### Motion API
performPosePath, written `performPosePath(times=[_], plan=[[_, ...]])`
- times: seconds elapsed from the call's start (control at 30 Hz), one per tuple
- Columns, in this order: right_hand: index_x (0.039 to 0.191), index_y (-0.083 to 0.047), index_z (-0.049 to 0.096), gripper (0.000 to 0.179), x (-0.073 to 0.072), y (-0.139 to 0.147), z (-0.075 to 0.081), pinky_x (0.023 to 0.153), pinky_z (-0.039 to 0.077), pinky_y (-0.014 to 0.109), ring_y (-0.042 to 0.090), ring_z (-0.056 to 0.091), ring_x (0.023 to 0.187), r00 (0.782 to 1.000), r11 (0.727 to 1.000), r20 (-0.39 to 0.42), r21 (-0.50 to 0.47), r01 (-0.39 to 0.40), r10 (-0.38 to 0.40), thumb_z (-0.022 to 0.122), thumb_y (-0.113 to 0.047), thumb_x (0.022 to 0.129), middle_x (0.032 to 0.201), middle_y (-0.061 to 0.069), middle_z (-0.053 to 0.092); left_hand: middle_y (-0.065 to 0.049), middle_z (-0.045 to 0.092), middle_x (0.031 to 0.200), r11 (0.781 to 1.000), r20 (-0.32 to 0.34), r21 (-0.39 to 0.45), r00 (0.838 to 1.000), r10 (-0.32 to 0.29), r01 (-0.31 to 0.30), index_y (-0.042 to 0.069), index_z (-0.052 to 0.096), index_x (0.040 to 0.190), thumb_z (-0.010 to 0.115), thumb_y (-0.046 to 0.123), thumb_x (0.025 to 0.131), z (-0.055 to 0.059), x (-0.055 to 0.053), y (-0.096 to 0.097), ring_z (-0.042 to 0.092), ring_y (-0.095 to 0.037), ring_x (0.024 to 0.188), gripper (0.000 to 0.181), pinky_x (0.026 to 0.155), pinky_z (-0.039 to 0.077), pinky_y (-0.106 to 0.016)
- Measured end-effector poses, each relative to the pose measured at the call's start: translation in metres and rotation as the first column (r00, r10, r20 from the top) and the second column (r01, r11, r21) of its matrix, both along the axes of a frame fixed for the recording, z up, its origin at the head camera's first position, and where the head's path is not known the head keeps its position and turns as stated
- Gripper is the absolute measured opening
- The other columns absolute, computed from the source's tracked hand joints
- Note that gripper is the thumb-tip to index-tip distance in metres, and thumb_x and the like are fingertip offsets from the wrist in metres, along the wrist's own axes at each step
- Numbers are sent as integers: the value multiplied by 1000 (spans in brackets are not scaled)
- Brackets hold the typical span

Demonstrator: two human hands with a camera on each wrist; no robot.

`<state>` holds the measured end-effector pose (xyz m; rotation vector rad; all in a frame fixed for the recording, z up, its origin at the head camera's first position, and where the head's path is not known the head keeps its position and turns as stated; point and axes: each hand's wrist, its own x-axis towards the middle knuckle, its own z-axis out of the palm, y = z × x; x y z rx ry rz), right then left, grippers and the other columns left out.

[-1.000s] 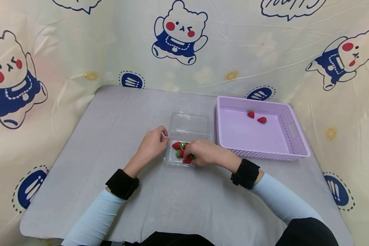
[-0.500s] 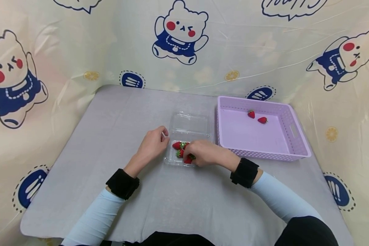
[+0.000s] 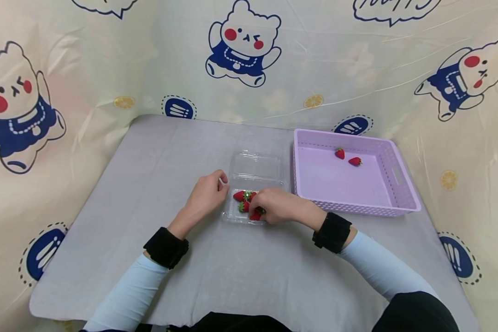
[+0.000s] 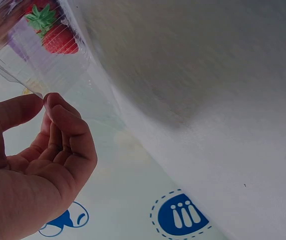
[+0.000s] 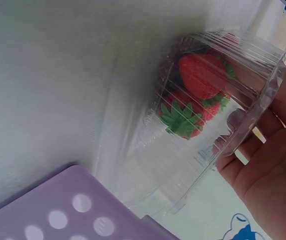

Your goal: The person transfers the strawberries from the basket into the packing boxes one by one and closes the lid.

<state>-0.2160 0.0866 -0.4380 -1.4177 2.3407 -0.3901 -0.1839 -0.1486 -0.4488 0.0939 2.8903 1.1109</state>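
Observation:
A clear plastic clamshell box (image 3: 228,216) lies with its lid back in the head view, several red strawberries (image 3: 239,196) with green leaves inside. My left hand (image 3: 206,193) is at its left side; in the left wrist view, thumb and forefinger pinch the box's thin rim. My right hand (image 3: 275,206) reaches over the right wall into the box, its fingers around a strawberry (image 3: 255,216) at the near right corner. In the right wrist view, the strawberries (image 5: 203,75) and fingertips show through the plastic; the exact contact is partly hidden.
A lilac basket (image 3: 352,210) with perforated walls stands to the right of the box, close to the right forearm. Two strawberries (image 3: 355,161) lie in its far part. Grey cloth covers the table (image 3: 232,272), and a printed curtain (image 3: 157,55) hangs behind.
Both hands keep nearly the same place. The strawberry at the right fingers shifts very slightly to the right in the head view, as does the whole scene.

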Motion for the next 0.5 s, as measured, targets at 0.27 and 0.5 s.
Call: performPosePath(times=[0.27, 0.5], plan=[[108, -13, 81, 27, 1, 2, 2, 88, 55, 30, 16, 64, 90, 1000, 1000, 9, -4, 8, -8, 79, 3, 86, 100, -3, 74, -8, 57, 73, 1000, 7, 2, 1000, -8, 8, 3, 62, 107, 66, 9, 101, 0, 0, 1, 53, -21, 63, 9, 58, 44, -33], [105, -13, 82, 23, 1, 2, 3, 85, 55, 29, 14, 64, 87, 1000, 1000, -1, -18, 2, -2, 81, 0, 87, 97, -5, 74, -8, 58, 73, 1000, 11, 6, 1000, -3, 3, 3, 61, 107, 66, 9, 101, 1, 0, 1, 53, -22, 64, 9, 58, 45, -34]])
